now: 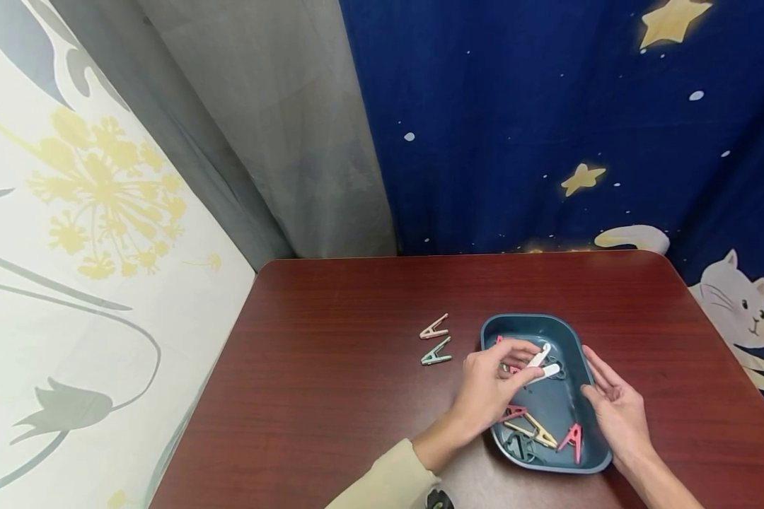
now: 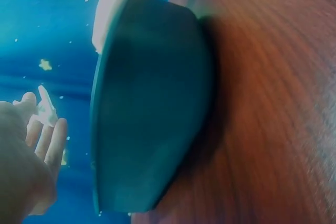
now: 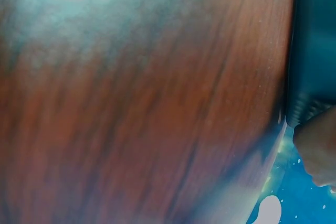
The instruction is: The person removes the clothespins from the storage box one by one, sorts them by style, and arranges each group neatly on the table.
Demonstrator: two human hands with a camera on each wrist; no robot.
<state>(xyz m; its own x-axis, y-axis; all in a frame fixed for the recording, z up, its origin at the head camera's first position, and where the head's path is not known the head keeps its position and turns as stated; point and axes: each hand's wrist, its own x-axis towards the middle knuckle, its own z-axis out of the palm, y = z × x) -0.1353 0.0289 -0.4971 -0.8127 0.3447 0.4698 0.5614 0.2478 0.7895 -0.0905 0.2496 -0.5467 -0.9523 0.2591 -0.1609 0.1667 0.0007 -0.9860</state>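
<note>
A white clothespin [image 1: 541, 367] is pinched between the thumb and fingers of my left hand [image 1: 490, 382], over the dark blue-green plastic bin [image 1: 588, 459]. In the left wrist view the same clothespin [image 2: 46, 109] shows at the fingertips, above the level of the rim. My right hand [image 1: 620, 417] grips the bin's right side, thumb at the rim and fingers along the outer wall. Inside lie a yellow clothespin [image 1: 540, 431], a pink clothespin [image 1: 573, 440], dark green clothespins [image 1: 520, 447] and a red one [image 1: 514, 412]. My left hand partly hides others.
Left of the bin, a pale pink clothespin [image 1: 434, 329] and a light green clothespin [image 1: 436, 353] lie on the reddish-brown wooden table [image 1: 331, 396]. Behind the table's far edge hang a grey curtain [image 1: 305, 127] and a blue starry curtain [image 1: 496, 127].
</note>
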